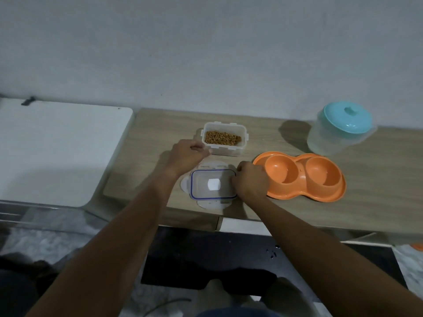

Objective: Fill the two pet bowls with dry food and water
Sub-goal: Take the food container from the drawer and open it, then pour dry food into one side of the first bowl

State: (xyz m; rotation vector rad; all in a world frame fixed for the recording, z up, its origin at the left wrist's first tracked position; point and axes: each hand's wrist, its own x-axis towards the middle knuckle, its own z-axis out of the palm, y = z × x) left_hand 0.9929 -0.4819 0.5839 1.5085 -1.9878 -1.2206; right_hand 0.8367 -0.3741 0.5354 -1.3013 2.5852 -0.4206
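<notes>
both forearms reach up from six o'clock to the wooden counter (pixel 343 213). right hand (pixel 250 179) rests curled at the three o'clock edge of the clear lid (pixel 214 185), which lies flat and off its box; whether the fingers pinch the lid's edge i cannot tell. left hand (pixel 186 154) sits loosely closed, its fingers gathered at the nine o'clock corner of the open food container (pixel 223 138), seemingly touching it. kibble (pixel 222 137) shows inside. at three o'clock from the lid sits the orange double pet bowl (pixel 302 176), its long axis running nine to three o'clock, tipping slightly toward four, both wells facing up and empty. the lidded water jug (pixel 341 129) stands at one o'clock of the bowl, apart. so only the opening looks done; pouring food and water remain.
</notes>
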